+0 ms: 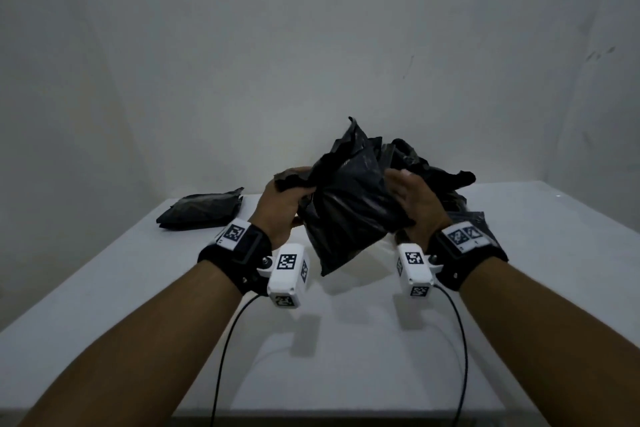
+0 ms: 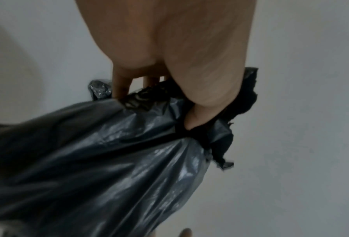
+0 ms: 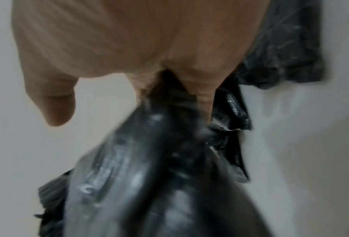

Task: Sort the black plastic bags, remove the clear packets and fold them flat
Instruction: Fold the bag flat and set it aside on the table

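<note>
A crumpled black plastic bag hangs in the air above the white table, held between both hands. My left hand grips its torn upper left edge, with thumb and fingers curled round the plastic. My right hand holds the bag's right side, the plastic pinched between its fingers, in a blurred view. Behind the held bag lies a loose pile of black bags. No clear packet is visible.
A folded stack of black bags lies flat at the table's back left. Another flat black bag lies under my right wrist. A bare white wall stands right behind the table.
</note>
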The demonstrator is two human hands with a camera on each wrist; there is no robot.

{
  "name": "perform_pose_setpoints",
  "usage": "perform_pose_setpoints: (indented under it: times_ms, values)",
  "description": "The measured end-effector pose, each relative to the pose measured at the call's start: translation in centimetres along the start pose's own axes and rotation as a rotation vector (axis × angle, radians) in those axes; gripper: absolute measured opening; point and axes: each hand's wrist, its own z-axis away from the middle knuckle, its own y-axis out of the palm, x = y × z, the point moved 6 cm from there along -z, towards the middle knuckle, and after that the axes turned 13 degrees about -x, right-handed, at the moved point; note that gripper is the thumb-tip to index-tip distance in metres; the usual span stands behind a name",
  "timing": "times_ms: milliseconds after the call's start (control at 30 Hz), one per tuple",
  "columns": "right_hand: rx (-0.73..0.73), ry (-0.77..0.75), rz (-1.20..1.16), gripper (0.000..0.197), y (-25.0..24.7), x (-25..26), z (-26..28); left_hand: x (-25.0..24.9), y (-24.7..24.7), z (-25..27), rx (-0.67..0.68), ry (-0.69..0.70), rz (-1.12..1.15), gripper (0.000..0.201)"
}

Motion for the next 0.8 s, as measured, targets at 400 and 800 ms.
perform_pose_setpoints:
  times_ms: [400,800]
  values:
    - [0.106,-0.337,0.223,0.011,2.8,3.2,-0.4,2.6,-0.4,0.2,0.173,-0.114,-0.152,0.031]
    - [0.080,-0.401,0.290,0.011,1.4,2.1,-1.0,3.2,-1.4,-1.8,0.112,0.063,-0.045,0.017]
